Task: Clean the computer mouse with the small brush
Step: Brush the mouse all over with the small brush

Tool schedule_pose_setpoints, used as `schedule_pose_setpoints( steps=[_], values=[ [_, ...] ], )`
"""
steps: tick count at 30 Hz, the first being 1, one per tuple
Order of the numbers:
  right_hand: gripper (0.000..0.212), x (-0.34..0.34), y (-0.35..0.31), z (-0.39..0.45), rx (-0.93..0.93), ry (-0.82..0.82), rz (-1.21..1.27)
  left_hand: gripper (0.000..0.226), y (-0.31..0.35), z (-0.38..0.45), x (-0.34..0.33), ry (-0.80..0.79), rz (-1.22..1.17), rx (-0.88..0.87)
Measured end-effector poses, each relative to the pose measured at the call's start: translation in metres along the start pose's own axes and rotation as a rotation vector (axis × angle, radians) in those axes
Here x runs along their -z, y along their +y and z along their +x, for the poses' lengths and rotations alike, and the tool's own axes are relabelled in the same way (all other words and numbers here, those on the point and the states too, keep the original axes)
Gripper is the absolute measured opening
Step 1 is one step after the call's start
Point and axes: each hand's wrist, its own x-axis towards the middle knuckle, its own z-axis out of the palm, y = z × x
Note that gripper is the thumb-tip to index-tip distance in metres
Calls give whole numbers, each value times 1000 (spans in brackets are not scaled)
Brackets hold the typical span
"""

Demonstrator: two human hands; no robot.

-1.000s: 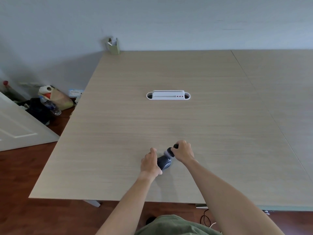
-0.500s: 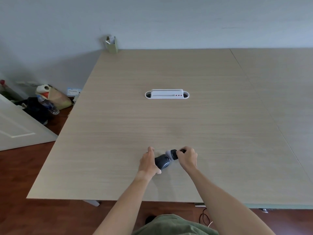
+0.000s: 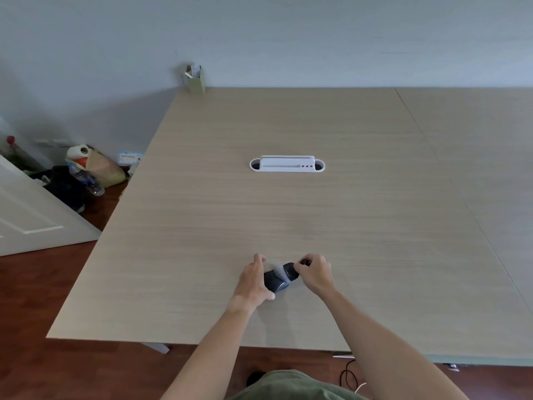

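A dark computer mouse (image 3: 273,282) lies on the wooden table (image 3: 288,212) near its front edge. My left hand (image 3: 253,280) grips the mouse from its left side and partly hides it. My right hand (image 3: 315,272) pinches a small brush (image 3: 287,271) with a dark body and pale bristles. The bristles rest on the top of the mouse, at its far end. The brush's handle is hidden inside my fingers.
A white cable-port cover (image 3: 287,164) is set into the table's middle. A green pen holder (image 3: 196,79) stands at the far left corner by the wall. Bags and a water bottle (image 3: 86,177) lie on the floor left of the table, beside a white door (image 3: 31,215).
My right hand has moved the brush slightly toward me and to the right across the mouse. My left hand stays on the mouse.
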Motion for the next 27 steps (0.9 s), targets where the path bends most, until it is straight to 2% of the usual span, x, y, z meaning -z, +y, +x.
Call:
schedule_pose_setpoints(
  steps=[4, 9, 14, 17, 20, 24, 27],
  values=[
    [11, 1, -1, 1, -8, 152, -38, 91, -2, 4, 5, -7, 91, -49],
    [14, 1, -5, 0, 12, -4, -18, 87, -5, 9, 8, -16, 205, -125],
    [11, 2, 2, -1, -19, 114, -62, 73, -5, 10, 8, -2, 284, -200],
    [11, 3, 2, -3, -12, 57, 60, 70, -6, 11, 6, 8, 282, -223],
    [12, 0, 6, -5, -14, -17, 11, 68, -6, 10, 4, 5, 267, -241],
    [10, -1, 8, -5, -19, 104, -25, 68, -6, 9, 4, 7, 264, -249],
    [11, -1, 3, -7, 8, 93, 51, 69, -8, 7, 1, 11, 257, -229]
  ],
)
